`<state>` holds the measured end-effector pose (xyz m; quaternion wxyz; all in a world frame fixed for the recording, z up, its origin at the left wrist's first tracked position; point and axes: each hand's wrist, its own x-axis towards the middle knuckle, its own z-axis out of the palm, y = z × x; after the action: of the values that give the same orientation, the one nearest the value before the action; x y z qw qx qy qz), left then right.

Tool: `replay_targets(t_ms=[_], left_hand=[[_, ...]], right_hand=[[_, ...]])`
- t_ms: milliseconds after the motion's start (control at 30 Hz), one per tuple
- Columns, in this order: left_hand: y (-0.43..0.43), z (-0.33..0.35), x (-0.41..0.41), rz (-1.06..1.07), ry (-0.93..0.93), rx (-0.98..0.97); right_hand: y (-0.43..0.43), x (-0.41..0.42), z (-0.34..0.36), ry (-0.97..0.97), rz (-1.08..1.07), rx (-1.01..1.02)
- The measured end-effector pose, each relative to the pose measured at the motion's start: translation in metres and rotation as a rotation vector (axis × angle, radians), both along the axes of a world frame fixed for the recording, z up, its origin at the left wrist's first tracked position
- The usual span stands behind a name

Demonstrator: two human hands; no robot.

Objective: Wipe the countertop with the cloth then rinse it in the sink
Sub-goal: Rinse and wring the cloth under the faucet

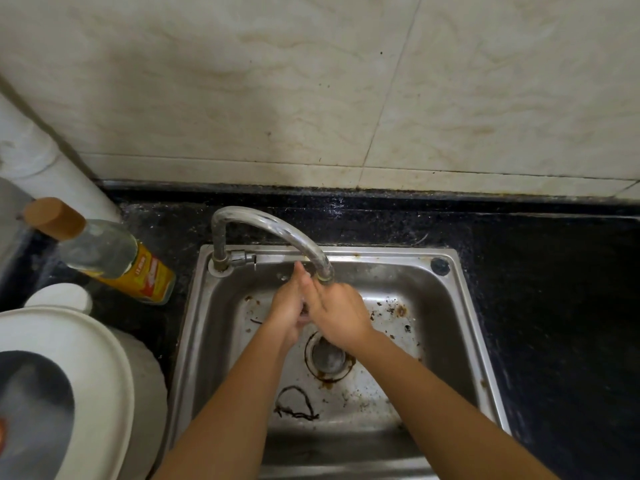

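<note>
Left hand (287, 306) and right hand (337, 313) pressed palm to palm just under the faucet (270, 225) spout, fingers (299, 276) straight, released, wrists angled inward.

Beneath the fingers (300, 273) the sink (434, 306) is steel grey, flecked rust-brown around its drain (327, 356). Right of them the desk (540, 289) is black, pale-speckled. Left of them a clear bottle (102, 252) bears a yellow-and-red label (152, 280) and tan cap (55, 218). The wall (311, 81) beyond is cream, veined beige.
</note>
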<state>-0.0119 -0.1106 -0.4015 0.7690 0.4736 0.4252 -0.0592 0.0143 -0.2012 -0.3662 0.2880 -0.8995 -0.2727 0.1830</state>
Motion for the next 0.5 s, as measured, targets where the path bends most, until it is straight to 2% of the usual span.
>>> replay_targets(t_ms=[100, 167, 267, 400, 500], left_hand=[[-0.012, 0.003, -0.001, 0.066, 0.013, -0.03], [-0.014, 0.007, -0.002, 0.047, 0.039, 0.008], [-0.007, 0.006, -0.001, 0.012, 0.005, 0.095], [0.003, 0.01, -0.003, 0.01, -0.004, 0.018], [-0.002, 0.012, -0.002, -0.117, 0.01, 0.153]], right_hand=[[0.003, 0.008, -0.003, -0.036, -0.082, -0.092], [0.003, 0.015, -0.009, 0.083, -0.22, -0.093], [0.005, 0.015, -0.01, 0.228, -0.378, 0.008], [0.002, -0.006, 0.001, 0.145, -0.117, 0.018], [-0.004, 0.005, -0.001, 0.07, -0.12, -0.08]])
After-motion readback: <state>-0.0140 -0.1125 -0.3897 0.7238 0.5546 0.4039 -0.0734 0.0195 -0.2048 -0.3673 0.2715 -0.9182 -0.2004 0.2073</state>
